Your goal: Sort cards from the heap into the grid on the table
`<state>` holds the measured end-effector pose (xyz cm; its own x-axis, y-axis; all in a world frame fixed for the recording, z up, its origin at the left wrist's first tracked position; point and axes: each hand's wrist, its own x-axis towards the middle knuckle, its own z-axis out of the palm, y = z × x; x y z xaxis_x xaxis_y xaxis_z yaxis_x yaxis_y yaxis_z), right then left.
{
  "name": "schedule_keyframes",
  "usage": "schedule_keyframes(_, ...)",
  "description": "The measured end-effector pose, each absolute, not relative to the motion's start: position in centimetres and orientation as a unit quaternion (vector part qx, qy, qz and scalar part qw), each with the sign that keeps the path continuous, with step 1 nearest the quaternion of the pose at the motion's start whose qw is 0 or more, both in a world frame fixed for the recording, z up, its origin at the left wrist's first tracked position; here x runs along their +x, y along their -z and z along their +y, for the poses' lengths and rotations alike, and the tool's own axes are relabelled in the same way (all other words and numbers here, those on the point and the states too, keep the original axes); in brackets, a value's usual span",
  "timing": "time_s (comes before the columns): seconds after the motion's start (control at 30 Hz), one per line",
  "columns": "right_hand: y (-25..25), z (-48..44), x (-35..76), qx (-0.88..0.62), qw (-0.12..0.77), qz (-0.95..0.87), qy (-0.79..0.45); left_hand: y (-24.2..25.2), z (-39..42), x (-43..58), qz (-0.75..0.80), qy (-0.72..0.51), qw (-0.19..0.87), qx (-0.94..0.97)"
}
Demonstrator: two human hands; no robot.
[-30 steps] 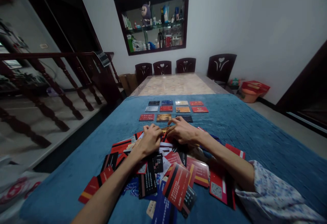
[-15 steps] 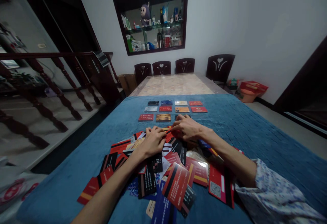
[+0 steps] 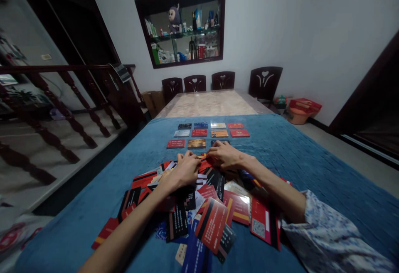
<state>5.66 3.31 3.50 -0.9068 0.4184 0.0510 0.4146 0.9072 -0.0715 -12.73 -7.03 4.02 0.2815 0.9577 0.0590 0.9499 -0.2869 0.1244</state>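
A loose heap of bank-style cards, mostly red, black and blue, lies in front of me; one red card with a dark stripe (image 3: 212, 225) rests on top near me. At the heap's far edge, my left hand (image 3: 187, 170) has its fingers bent and closed at a card. Close on its right, my right hand (image 3: 227, 156) is closed with bent fingers at a red card (image 3: 205, 165). The fingertips of both hands are partly hidden. Beyond them, several cards lie in neat rows, including a gold card (image 3: 196, 143) and an orange card (image 3: 219, 134). My right hand partly covers a dark card in the nearest row.
A blue cloth (image 3: 274, 140) covers the near part of the table; its pale far top (image 3: 212, 103) is uncovered. Dark chairs (image 3: 223, 80) stand behind it. A wooden railing (image 3: 77, 90) runs along the left, and an orange bucket (image 3: 298, 116) stands on the floor at right.
The left hand has lifted slightly, and the fingers of both hands have shifted a little at the heap's far edge. The view has turned slightly. The rows of cards look unchanged.
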Motion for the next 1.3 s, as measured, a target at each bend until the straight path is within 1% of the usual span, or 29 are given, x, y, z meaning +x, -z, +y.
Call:
schedule_keyframes(0.27,-3.8,3.6,5.8,-0.189,0.047,-0.981,-0.027,-3.3,-7.2,-13.5,0.610,-0.143,0.066,0.777)
schedule_keyframes(0.47,-3.6,4.1,5.9,-0.157,0.105,-0.982,-0.001,-2.7,-7.3,-14.0,0.601,-0.169,0.036,0.781)
schedule_keyframes(0.6,-3.3,4.1,5.6,-0.165,0.144,-0.976,0.020,-2.4,-7.1,-14.2,0.604,-0.192,0.015,0.774)
schedule_keyframes(0.83,-3.2,3.9,5.5,-0.175,0.194,-0.964,0.040,-2.1,-6.8,-14.2,0.612,-0.239,0.012,0.754)
schedule_keyframes(1.0,-2.8,4.4,5.5,-0.197,0.189,-0.962,0.010,-1.8,-6.5,-14.3,0.620,-0.260,0.025,0.740)
schedule_keyframes(1.2,-2.5,4.6,6.1,-0.224,0.185,-0.953,-0.083,-1.6,-6.4,-14.4,0.634,-0.264,0.022,0.726)
schedule_keyframes(1.3,-2.3,4.6,6.3,-0.239,0.175,-0.949,-0.106,-1.5,-6.4,-14.4,0.640,-0.275,0.020,0.717)
